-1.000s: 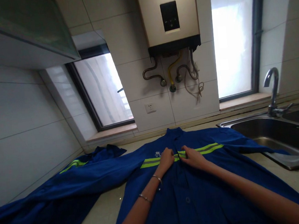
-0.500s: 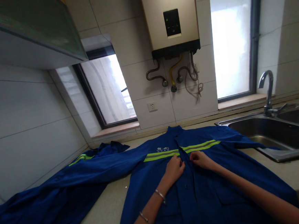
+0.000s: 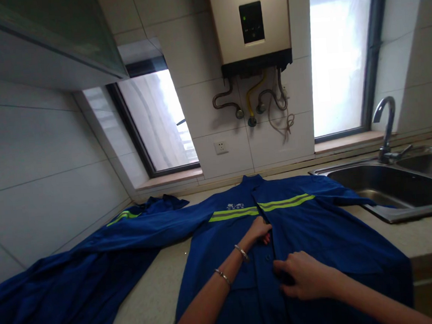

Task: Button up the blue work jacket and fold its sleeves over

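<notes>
The blue work jacket [image 3: 311, 234] lies front-up, spread flat on the bench [image 3: 152, 307], so both hands can work its placket: left hand [image 3: 260, 227] pinching the edge, right hand [image 3: 303, 277] pressing fingers on it lower down.

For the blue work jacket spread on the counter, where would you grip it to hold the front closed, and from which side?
Probably at the front placket of the blue work jacket, coming from the near hem side. It lies flat, collar toward the wall, so that center seam runs straight toward the person; the left hand and right hand already rest along it.
</notes>
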{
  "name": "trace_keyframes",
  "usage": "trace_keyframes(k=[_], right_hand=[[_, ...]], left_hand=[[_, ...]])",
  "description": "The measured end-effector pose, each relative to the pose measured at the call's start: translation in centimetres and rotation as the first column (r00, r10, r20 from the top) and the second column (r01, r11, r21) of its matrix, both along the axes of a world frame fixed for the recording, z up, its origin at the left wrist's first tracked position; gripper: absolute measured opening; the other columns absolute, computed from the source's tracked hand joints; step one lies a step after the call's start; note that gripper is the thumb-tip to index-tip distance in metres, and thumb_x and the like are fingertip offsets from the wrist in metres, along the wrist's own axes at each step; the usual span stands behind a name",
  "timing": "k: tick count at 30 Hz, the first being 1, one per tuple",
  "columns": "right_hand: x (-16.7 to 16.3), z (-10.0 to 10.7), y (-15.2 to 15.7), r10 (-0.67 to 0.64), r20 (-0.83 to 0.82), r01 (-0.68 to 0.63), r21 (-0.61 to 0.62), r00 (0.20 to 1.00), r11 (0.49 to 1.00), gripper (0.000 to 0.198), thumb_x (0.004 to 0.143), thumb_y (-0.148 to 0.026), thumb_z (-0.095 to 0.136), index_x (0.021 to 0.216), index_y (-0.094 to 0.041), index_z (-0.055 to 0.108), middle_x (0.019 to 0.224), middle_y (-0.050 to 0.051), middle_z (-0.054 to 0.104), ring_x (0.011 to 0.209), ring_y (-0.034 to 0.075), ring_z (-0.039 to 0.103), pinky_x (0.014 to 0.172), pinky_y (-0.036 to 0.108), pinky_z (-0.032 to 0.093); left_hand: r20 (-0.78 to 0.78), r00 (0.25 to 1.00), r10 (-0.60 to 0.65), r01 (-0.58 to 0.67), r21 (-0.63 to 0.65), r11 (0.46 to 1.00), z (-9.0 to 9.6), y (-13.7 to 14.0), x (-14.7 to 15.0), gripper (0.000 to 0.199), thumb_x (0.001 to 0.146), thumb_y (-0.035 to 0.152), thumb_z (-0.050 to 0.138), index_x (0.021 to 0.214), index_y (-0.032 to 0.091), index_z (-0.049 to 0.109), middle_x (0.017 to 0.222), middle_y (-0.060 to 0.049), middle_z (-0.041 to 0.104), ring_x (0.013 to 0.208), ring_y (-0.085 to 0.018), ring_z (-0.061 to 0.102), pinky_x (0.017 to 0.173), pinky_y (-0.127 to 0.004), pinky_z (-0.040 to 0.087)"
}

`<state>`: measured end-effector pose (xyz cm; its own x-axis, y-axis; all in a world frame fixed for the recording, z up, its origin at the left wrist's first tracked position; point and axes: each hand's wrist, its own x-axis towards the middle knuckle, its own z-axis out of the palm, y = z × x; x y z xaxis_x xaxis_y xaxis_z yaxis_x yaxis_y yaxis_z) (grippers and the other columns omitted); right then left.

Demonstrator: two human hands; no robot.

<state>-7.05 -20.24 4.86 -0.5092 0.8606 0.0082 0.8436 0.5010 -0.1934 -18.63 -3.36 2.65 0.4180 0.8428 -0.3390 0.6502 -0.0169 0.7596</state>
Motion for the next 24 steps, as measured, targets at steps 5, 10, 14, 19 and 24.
trace_keyframes(k=[5, 10, 14, 19, 24], right_hand=[[0.9, 0.2, 0.0, 0.133, 0.111, -0.129, -0.045, 0.985, 0.991, 0.041, 0.067, -0.039, 0.068, 0.106, -0.027, 0.059, 0.076, 0.004, 0.067, 0.072, 0.028, 0.065, 0.059, 0.029, 0.04], [3.0, 2.1, 0.1, 0.139, -0.195, -0.186, -0.248, 0.971, 0.951, 0.016, 0.075, -0.026, 0.061, 0.091, -0.024, 0.062, 0.064, 0.0, 0.062, 0.061, 0.018, 0.062, 0.056, 0.024, 0.041], [5.2, 3.1, 0.6, -0.089, -0.487, -0.295, -0.653, 0.869, 0.698, 0.026, 0.078, -0.038, 0.059, 0.097, -0.021, 0.058, 0.061, -0.002, 0.061, 0.047, 0.011, 0.057, 0.044, 0.017, 0.041], [4.4, 1.2, 1.4, -0.066, -0.338, -0.229, -0.757, 0.939, 0.612, 0.033, 0.08, -0.044, 0.054, 0.1, -0.02, 0.064, 0.057, -0.001, 0.061, 0.041, 0.009, 0.054, 0.04, 0.016, 0.04], [1.0, 0.0, 4.0, -0.191, -0.244, 0.128, -0.254, 0.951, 0.959, 0.032, 0.082, -0.041, 0.049, 0.071, -0.016, 0.066, 0.064, 0.005, 0.063, 0.057, 0.015, 0.059, 0.051, 0.022, 0.039]], left_hand=[[0.099, 0.994, -0.052, 0.062, -0.103, 0.993, 0.2, -2.1, 1.2, 0.018, 0.077, 0.015, 0.041, 0.063, 0.012, 0.052, 0.049, -0.001, 0.054, 0.041, -0.012, 0.054, 0.046, -0.027, 0.051], [0.453, 0.887, -0.088, 0.265, -0.344, 0.901, 1.0, -3.5, -0.4, 0.017, 0.072, 0.018, 0.047, 0.083, 0.012, 0.058, 0.071, -0.007, 0.065, 0.059, -0.015, 0.064, 0.063, -0.033, 0.055], [0.282, 0.945, -0.169, 0.175, 0.004, 0.985, 1.4, -2.0, -3.3, 0.022, 0.074, 0.023, 0.046, 0.085, 0.012, 0.061, 0.086, -0.01, 0.065, 0.075, -0.019, 0.064, 0.072, -0.037, 0.052], [-0.207, 0.944, -0.258, 0.331, 0.595, 0.733, 0.5, 0.2, -5.4, 0.027, 0.072, 0.016, 0.05, 0.093, 0.012, 0.067, 0.095, -0.01, 0.062, 0.093, -0.021, 0.056, 0.087, -0.032, 0.043], [-0.372, 0.862, -0.346, 0.506, 0.569, 0.649, 1.0, 0.3, -5.3, 0.034, 0.072, 0.02, 0.055, 0.104, 0.016, 0.066, 0.098, -0.008, 0.06, 0.091, -0.02, 0.056, 0.083, -0.029, 0.043]])
